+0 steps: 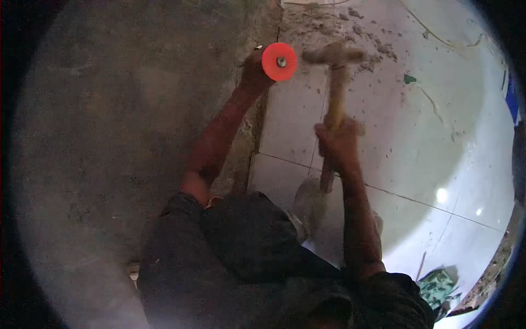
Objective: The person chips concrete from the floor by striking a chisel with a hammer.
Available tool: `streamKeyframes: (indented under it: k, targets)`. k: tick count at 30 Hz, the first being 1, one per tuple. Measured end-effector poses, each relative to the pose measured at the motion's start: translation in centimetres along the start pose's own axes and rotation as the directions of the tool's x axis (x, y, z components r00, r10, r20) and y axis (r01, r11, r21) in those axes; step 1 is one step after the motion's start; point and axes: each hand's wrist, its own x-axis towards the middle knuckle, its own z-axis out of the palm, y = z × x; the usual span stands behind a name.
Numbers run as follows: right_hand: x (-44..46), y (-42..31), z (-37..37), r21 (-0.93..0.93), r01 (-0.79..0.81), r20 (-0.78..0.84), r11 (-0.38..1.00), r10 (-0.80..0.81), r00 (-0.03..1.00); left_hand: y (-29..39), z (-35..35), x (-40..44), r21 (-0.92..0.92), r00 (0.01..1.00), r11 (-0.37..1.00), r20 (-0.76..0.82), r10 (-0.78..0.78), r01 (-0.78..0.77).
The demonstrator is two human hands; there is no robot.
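Note:
My left hand (pixel 256 71) is closed around a chisel whose round red hand guard (pixel 269 67) faces me. At the middle of the guard is the chisel's metal striking end (pixel 281 62); the shaft and tip are hidden below it. My right hand (pixel 339 143) grips the wooden handle of a hammer (pixel 338 93). The hammer's head, smeared by motion, is a short way to the right of the red guard and apart from it. Both hands are by the seam where rough grey concrete meets white tile.
Rubble (pixel 378 49) lies scattered over the white tiled floor (pixel 405 164) at the upper right. A thin cable (pixel 438 38) runs along the top right. Rough concrete (pixel 120 137) fills the left side. A crumpled green bag (pixel 436 286) lies at the lower right.

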Motion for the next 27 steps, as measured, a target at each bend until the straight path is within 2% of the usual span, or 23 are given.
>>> streamKeyframes:
  k: [1,2,3,4,5,6,8,9,10,11,12,13,15,17,18,19,20,21,22,23,24,26,27]
  targets:
    - [-1.0,-1.4,-1.4,0.073,0.083,-0.129,0.994,-0.073,0.989,0.1,-0.4,-0.3,-0.1,0.999,0.994,-0.005,-0.053,0.052]
    - [-1.7,-3.5,-2.5,0.128,0.181,-0.252,0.975,-0.145,0.957,5.1,-2.4,0.9,0.081,1.0,0.996,0.0,-0.025,0.025]
    - [-3.0,-6.7,-3.3,0.296,0.237,-0.362,0.925,-0.121,0.924,5.8,-2.9,1.0,0.178,1.0,0.984,0.006,-0.012,0.01]
    - [-3.0,-7.1,-5.2,0.378,0.406,-0.39,0.832,-0.255,0.885,6.6,-3.5,1.2,0.272,1.0,0.962,0.012,0.002,-0.005]
    - [-2.8,-7.5,-6.3,0.452,0.647,-0.518,0.614,-0.41,0.751,4.4,-2.9,0.0,0.272,0.999,0.962,0.036,-0.03,0.019]
    - [-2.0,-7.2,-6.9,0.555,0.77,-0.477,0.315,-0.639,0.604,4.3,-3.1,0.2,0.272,0.997,0.962,0.055,-0.052,0.035]
    - [1.7,-1.1,-3.2,0.734,0.675,-0.617,-0.07,-0.486,0.62,7.0,-3.3,1.5,0.338,0.999,0.941,0.035,-0.01,-0.003]
    - [2.8,1.6,-1.8,0.762,0.639,-0.636,-0.109,-0.309,0.707,8.9,-3.0,2.4,0.387,0.999,0.921,0.016,0.035,-0.039]
    - [3.9,4.2,-0.3,0.774,0.613,-0.632,-0.161,-0.121,0.766,7.0,-2.5,2.6,0.376,0.999,0.925,0.0,0.052,-0.049]
    - [3.2,2.7,0.0,0.781,0.488,-0.421,0.39,-0.248,0.873,3.4,-1.5,2.5,0.247,0.992,0.968,0.124,0.007,-0.037]
    - [1.5,1.5,0.7,0.496,0.246,-0.172,0.833,-0.184,0.968,3.0,-1.1,2.1,0.182,0.979,0.983,0.202,-0.009,-0.028]
    - [1.2,0.1,1.5,0.035,-0.006,0.026,0.999,0.005,1.0,2.7,-0.7,1.7,0.118,0.96,0.993,0.28,-0.025,-0.009]
    - [-0.2,-2.0,-0.6,0.09,0.04,-0.133,0.995,-0.028,0.991,6.5,-1.9,0.8,0.376,0.994,0.926,0.11,-0.002,-0.04]
    - [-2.2,-6.3,-2.2,0.298,0.278,-0.349,0.913,-0.167,0.922,6.9,-2.9,1.0,0.342,0.998,0.94,0.05,-0.025,0.006]
    - [-1.3,-6.4,-3.0,0.162,0.558,-0.536,0.814,-0.402,0.742,7.5,-3.2,1.2,0.296,1.0,0.955,0.013,-0.025,0.02]
    - [-1.6,-7.2,-4.3,0.238,0.662,-0.57,0.71,-0.45,0.687,8.0,-3.4,1.7,0.303,0.999,0.953,0.014,-0.029,0.024]
    - [-2.4,-8.8,-5.5,0.343,0.772,-0.567,0.535,-0.537,0.625,8.9,-3.9,2.0,0.322,0.997,0.946,0.05,-0.054,0.035]
    - [-2.4,-9.8,-6.8,0.435,0.835,-0.556,0.336,-0.63,0.543,9.0,-4.1,2.5,0.335,0.992,0.941,0.097,-0.086,0.049]
    - [-2.7,-9.8,-8.4,0.488,0.846,-0.552,0.213,-0.676,0.488,9.5,-3.2,2.6,0.342,0.99,0.938,0.108,-0.093,0.051]
    - [-3.0,-9.3,-9.4,0.501,0.853,-0.546,0.147,-0.711,0.443,9.7,-2.5,2.1,0.293,0.992,0.956,0.109,-0.06,0.026]
    - [-3.4,-8.6,-9.6,0.401,0.885,-0.616,0.238,-0.644,0.453,9.9,-1.8,1.9,0.24,0.993,0.971,0.112,-0.022,-0.005]
    - [-3.5,-7.5,-9.3,0.299,0.892,-0.685,0.339,-0.575,0.448,11.3,-0.6,0.9,0.234,0.995,0.972,0.088,-0.046,0.024]
    - [-3.3,-6.9,-9.3,0.322,0.873,-0.695,0.366,-0.535,0.48,12.1,-0.1,0.3,0.235,0.996,0.971,0.061,-0.066,0.05]
